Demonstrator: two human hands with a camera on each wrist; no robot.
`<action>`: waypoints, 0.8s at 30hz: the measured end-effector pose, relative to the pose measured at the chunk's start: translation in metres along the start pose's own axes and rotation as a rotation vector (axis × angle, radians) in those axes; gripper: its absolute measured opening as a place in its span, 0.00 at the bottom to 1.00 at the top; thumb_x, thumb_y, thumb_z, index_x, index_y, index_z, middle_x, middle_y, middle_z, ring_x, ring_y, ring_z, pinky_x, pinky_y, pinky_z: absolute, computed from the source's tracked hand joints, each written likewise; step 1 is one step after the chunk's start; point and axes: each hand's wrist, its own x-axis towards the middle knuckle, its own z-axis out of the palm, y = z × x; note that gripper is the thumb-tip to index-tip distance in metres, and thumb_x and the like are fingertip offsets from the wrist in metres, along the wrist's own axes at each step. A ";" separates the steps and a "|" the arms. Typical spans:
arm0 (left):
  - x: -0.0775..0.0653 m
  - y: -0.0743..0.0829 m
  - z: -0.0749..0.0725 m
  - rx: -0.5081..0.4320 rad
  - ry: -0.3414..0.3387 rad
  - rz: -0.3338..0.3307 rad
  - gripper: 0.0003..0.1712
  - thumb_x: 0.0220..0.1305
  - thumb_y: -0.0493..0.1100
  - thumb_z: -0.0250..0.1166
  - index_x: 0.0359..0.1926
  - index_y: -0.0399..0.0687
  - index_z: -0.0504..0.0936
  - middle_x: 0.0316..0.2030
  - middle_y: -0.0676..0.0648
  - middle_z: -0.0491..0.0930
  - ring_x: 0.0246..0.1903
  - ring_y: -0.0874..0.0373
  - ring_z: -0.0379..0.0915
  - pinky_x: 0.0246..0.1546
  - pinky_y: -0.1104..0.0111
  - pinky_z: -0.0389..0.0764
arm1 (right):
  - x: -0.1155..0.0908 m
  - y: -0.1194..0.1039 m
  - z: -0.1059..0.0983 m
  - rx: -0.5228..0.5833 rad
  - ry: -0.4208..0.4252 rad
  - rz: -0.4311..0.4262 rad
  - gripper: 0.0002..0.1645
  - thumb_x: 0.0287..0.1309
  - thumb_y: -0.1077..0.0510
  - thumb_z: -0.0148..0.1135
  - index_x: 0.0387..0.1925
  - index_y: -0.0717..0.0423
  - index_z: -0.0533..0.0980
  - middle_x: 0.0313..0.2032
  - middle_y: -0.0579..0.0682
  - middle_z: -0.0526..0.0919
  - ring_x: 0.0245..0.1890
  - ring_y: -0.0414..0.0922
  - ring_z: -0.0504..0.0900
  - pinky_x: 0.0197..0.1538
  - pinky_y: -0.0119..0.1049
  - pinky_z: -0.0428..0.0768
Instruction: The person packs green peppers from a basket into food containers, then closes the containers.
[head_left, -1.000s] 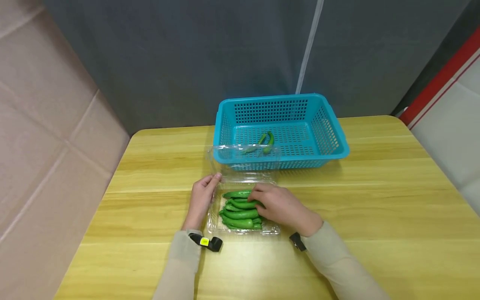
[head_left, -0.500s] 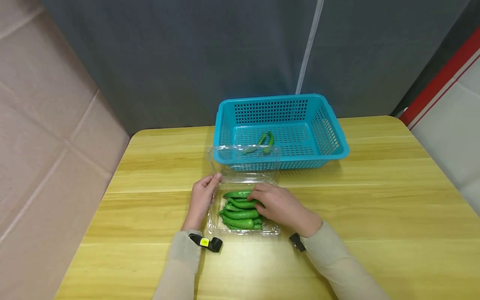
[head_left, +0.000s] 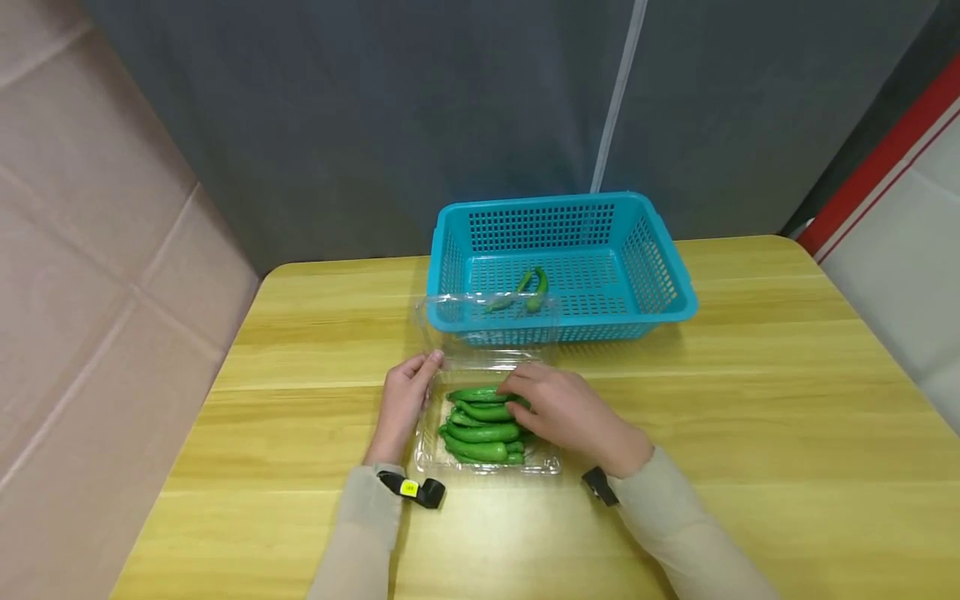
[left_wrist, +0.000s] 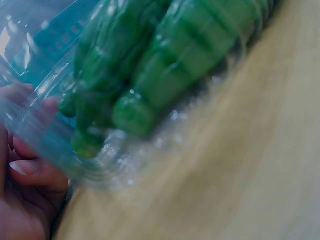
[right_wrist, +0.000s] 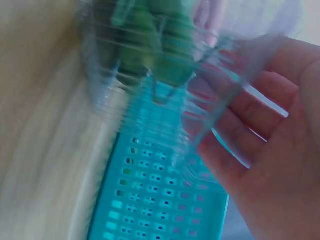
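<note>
A clear plastic clamshell box (head_left: 542, 463) lies on the table with its lid raised and tipped back. Several green peppers (head_left: 480, 432) lie side by side across its base; the left wrist view shows some pepper ends (left_wrist: 135, 112) up close. My left hand (head_left: 402, 408) pinches the box's left wall near the hinge. Reaching in over the right wall, my right hand (head_left: 570, 414) has thumb and fingers about one pepper's right end. In the right wrist view its fingers (right_wrist: 252, 117) show partly through the plastic; their tips are unclear.
Behind the box stands a blue plastic basket (head_left: 660, 312), holding two green peppers (head_left: 537, 292). The lid (head_left: 491, 321) overlaps the basket's front rim in the head view. A wooden table (head_left: 780, 400) carries both, with a dark curtain (head_left: 337, 142) behind.
My right hand has shifted very slightly at the peppers' right ends. My left hand stays on the box wall. The whole head view has dipped a little.
</note>
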 end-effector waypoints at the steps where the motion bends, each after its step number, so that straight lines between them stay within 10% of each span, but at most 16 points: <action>1: 0.000 0.000 0.000 0.002 0.005 0.001 0.26 0.54 0.66 0.56 0.33 0.49 0.82 0.09 0.51 0.59 0.07 0.61 0.54 0.05 0.70 0.58 | 0.000 0.000 -0.002 0.004 0.006 -0.004 0.11 0.52 0.56 0.61 0.39 0.51 0.78 0.38 0.42 0.78 0.39 0.39 0.76 0.39 0.34 0.76; 11: -0.014 0.029 0.000 -0.023 -0.015 -0.004 0.23 0.61 0.55 0.55 0.36 0.37 0.80 0.09 0.52 0.59 0.07 0.64 0.54 0.07 0.72 0.58 | -0.003 0.000 -0.030 -0.003 0.086 0.013 0.14 0.52 0.55 0.62 0.42 0.50 0.77 0.41 0.43 0.78 0.42 0.40 0.77 0.42 0.34 0.76; 24: -0.015 0.030 0.000 -0.034 -0.016 -0.004 0.21 0.62 0.54 0.55 0.34 0.40 0.81 0.09 0.52 0.59 0.06 0.65 0.53 0.07 0.74 0.57 | -0.018 0.021 -0.065 -0.008 0.211 0.053 0.11 0.52 0.62 0.61 0.39 0.51 0.78 0.36 0.42 0.80 0.37 0.38 0.78 0.39 0.33 0.77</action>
